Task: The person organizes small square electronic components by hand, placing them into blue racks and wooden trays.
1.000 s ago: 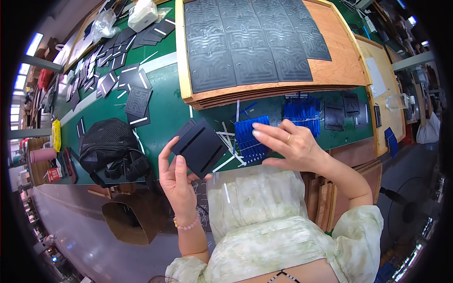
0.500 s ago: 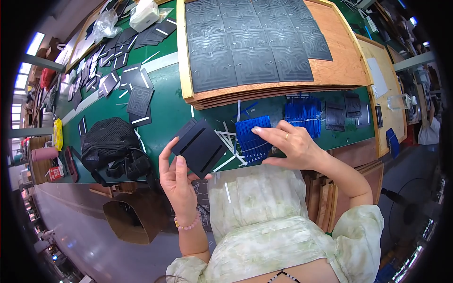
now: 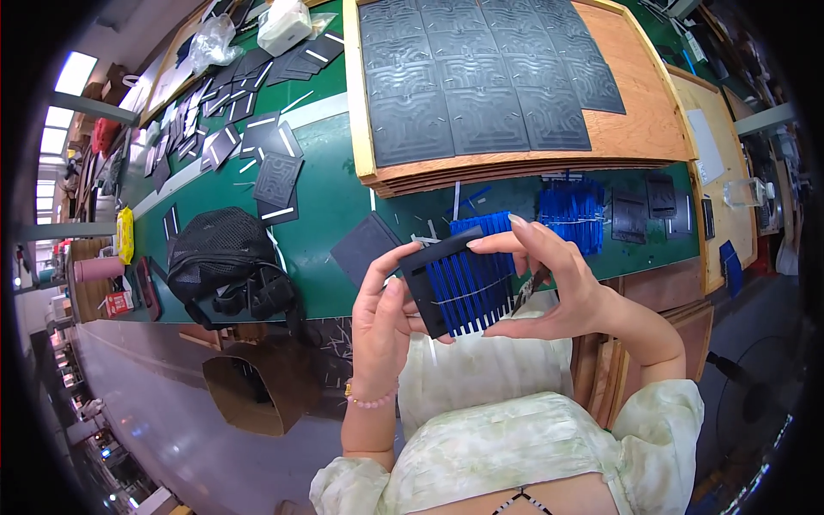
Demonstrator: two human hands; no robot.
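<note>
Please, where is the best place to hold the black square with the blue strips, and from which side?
Probably by its bare black edges, from the sides. The black square is flat and thin, and blue strips with a fine wire cover its middle. The left hand already pinches the left edge, and the right hand holds the top and right.

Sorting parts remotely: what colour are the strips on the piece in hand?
Blue strips on a black square panel, head view.

A dark square panel (image 3: pixel 433 292) is held up above the near edge of the green table, tilted, its right half covered by a bundle of blue strips (image 3: pixel 470 287) tied across by a thin pale thread. The strips run side by side and overhang the panel's upper edge.
</note>
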